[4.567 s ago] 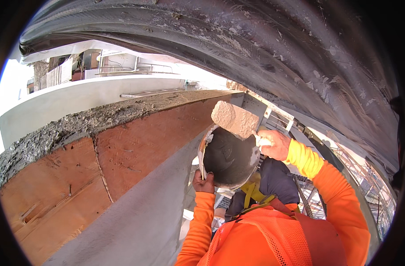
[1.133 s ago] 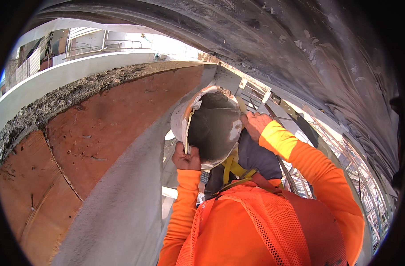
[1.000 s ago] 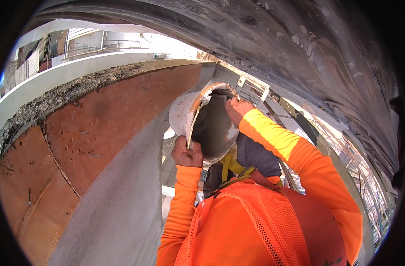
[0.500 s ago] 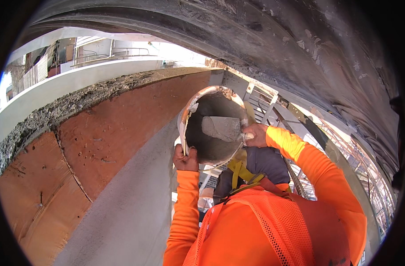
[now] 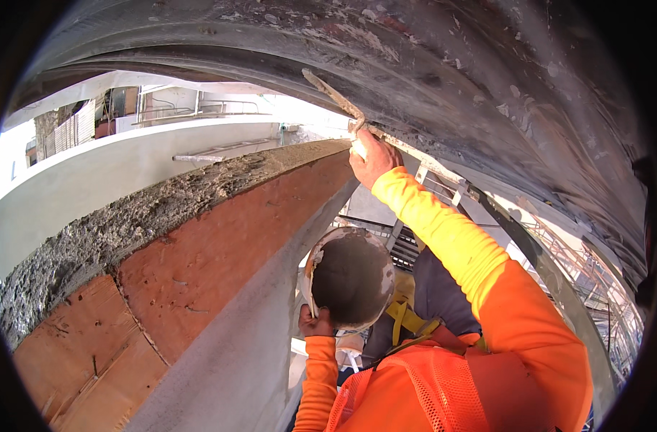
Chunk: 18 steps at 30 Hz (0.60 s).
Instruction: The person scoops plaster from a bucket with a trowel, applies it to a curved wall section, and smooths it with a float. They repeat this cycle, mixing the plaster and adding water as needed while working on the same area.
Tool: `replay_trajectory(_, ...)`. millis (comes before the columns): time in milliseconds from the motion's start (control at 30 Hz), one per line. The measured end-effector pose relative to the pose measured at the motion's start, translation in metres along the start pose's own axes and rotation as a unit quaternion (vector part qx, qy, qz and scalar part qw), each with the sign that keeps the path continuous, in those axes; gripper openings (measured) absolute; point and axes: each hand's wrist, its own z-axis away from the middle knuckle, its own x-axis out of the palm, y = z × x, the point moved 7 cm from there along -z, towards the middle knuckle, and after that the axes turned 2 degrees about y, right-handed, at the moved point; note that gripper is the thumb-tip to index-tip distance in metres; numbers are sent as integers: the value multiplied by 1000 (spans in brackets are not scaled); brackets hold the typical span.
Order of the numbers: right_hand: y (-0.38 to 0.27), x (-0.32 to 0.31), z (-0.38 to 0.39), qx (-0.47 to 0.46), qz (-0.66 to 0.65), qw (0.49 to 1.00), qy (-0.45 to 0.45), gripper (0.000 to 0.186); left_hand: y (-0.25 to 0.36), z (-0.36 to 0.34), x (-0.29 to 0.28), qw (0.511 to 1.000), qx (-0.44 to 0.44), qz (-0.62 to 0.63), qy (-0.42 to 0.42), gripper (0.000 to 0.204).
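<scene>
My left hand [image 5: 316, 322] is closed on the rim of a mortar-smeared bucket [image 5: 387, 277], holding it tilted in front of my body. Grey residue coats the bucket's inside. Stretched up and forward, my right hand [image 5: 376, 157] grips a trowel [image 5: 335, 93] by its handle. The trowel's blade shows nearly edge-on, crusted with mortar, just past the far end of the wall top. Rough grey mortar [image 5: 137, 216] lies along that top edge. Whether fresh mortar sits on the blade, I cannot tell.
An orange-brown board face [image 5: 220, 237] runs along the wall above a grey plastered surface [image 5: 220, 345]. Dark sheeting [image 5: 451, 79] hangs overhead. Metal scaffolding [image 5: 595, 288] stands at right. A yellow harness strap [image 5: 407, 320] crosses near my waist.
My right hand has left the bucket and risen forward with the trowel, whose blade was inside the bucket. My left hand has lowered the bucket toward me.
</scene>
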Motion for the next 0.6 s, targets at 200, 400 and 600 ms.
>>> replay_trajectory(200, -39, -22, 73, -66, -142, 974, -164, 22, -9, 1, 1, 996, -66, 62, 17, 15)
replay_trajectory(400, 17, -106, 119, -73, 115, 957, -256, 33, 29, -8, 21, 997, 27, 60, -29, 12)
replay_trajectory(600, 75, -48, 183, -78, 373, 784, -490, 37, 102, -9, 62, 985, 159, -7, -68, 18)
